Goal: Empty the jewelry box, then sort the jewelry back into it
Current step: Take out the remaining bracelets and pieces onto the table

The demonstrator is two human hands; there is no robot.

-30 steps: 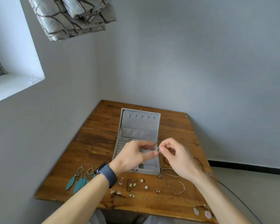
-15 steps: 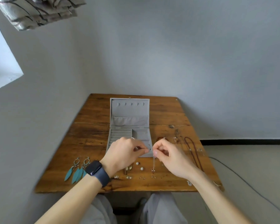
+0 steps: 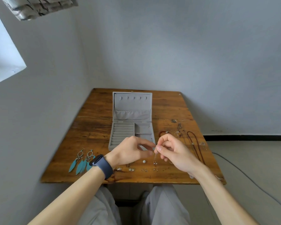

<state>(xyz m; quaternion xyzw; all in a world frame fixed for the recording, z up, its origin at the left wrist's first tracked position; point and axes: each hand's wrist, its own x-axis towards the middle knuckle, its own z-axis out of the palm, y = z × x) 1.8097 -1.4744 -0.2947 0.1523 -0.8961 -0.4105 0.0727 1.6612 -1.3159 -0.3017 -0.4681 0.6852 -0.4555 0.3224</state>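
The gray jewelry box (image 3: 131, 127) sits open in the middle of the bench (image 3: 94, 127), with its lid standing up. Its right pockets show only a tiny speck or two, too small to tell. The hands hide its front corner. The right hand (image 3: 173, 151) pinches a thin dangly piece (image 3: 155, 154) with finger and thumb; it is blurry. The left hand (image 3: 130, 151) curls its fingers right next to it, and I cannot tell if they hold it. Blue feather earrings (image 3: 82, 161), a pearl (image 3: 143, 161) and a cord necklace (image 3: 195, 143) lie around the box.
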